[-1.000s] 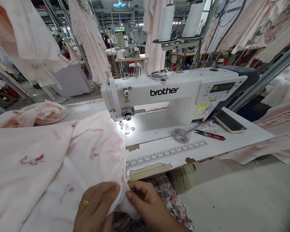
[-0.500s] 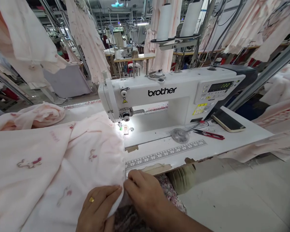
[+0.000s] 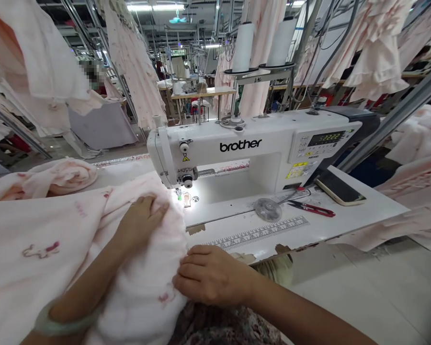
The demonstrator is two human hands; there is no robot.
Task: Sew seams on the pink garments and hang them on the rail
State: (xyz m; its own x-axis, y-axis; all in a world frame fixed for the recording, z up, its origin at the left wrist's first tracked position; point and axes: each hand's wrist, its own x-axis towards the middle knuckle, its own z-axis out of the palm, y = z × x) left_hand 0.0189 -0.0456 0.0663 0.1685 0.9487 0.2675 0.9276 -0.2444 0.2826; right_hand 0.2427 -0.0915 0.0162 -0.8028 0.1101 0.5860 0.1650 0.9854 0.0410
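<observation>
Most of the pink fabric (image 3: 57,230) lies heaped on the counter (image 3: 345,218), left of the sewing machine (image 3: 258,143). Left hand (image 3: 141,218) rests flat, released, on it near the needle (image 3: 179,192); right hand (image 3: 208,275) grips its near edge. Best, I judge: hold that edge taut, fingers clear.

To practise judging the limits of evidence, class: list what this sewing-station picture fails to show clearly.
1. Needle, head view: too small and washed out by lamp glare.
2. Fingertips of the right hand, head view: curled against the pink fabric, so its grip is unclear.
3. Panel display, head view: digits blurred.
</observation>
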